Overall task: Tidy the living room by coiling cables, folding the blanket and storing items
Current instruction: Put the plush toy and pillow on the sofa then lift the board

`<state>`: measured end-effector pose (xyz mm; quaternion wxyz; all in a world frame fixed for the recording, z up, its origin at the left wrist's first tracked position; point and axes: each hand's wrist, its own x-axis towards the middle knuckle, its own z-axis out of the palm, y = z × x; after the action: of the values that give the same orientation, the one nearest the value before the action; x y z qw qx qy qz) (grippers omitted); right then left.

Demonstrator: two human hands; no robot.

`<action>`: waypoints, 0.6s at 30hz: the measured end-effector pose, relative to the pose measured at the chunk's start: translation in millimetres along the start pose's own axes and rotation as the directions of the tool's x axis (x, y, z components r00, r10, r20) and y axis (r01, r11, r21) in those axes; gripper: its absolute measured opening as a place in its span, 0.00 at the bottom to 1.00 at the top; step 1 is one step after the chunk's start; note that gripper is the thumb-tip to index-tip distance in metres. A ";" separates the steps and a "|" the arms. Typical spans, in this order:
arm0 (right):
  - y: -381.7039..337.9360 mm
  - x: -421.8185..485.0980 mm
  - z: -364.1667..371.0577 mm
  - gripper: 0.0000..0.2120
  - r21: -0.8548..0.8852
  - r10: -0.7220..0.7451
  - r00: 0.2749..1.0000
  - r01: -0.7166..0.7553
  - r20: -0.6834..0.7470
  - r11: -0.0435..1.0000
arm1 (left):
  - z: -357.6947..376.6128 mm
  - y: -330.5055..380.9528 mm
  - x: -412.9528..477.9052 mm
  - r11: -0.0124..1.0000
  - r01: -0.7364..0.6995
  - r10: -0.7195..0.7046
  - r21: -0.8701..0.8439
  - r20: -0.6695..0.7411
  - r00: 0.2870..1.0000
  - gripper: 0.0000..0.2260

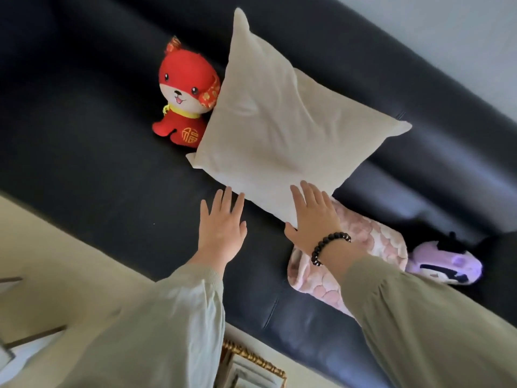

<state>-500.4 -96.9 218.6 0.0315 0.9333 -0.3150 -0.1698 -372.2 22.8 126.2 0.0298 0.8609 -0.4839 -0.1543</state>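
Observation:
A cream pillow (282, 121) leans against the backrest of the dark sofa (92, 152). My left hand (222, 231) hovers flat and open just below the pillow's lower edge, fingers spread, holding nothing. My right hand (314, 217), with a black bead bracelet at the wrist, lies flat with its fingers spread against the pillow's lower corner. A folded pink blanket (372, 245) with a scale pattern lies on the seat under my right forearm, partly hidden by it.
A red plush dog (184, 96) sits on the seat left of the pillow, touching it. A purple plush toy (447, 264) lies at the right beside the blanket. A gold-edged frame (251, 368) and pale floor show below the sofa's front edge.

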 end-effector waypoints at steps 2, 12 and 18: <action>-11.0 8.4 -1.3 0.33 0.019 -0.008 1.000 0.009 -0.027 1.000 | -0.5 -10.5 -0.7 1.000 0.027 -0.027 -0.014 0.000 1.000 0.28; -200.2 81.0 -4.5 0.34 0.021 -0.228 0.972 0.227 0.050 0.974 | -9.3 -191.2 -39.2 0.961 0.272 -0.273 -0.050 -0.003 0.962 0.26; -317.3 92.1 21.0 0.32 0.035 -0.397 0.910 0.396 0.118 0.918 | 27.2 -281.1 -97.7 0.854 0.500 -0.499 -0.146 0.049 0.865 0.25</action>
<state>-255.9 102.7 118.9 -0.0280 0.9656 -0.1212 -0.2282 -195.9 256.7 67.1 0.0528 0.9513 -0.2309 -0.1973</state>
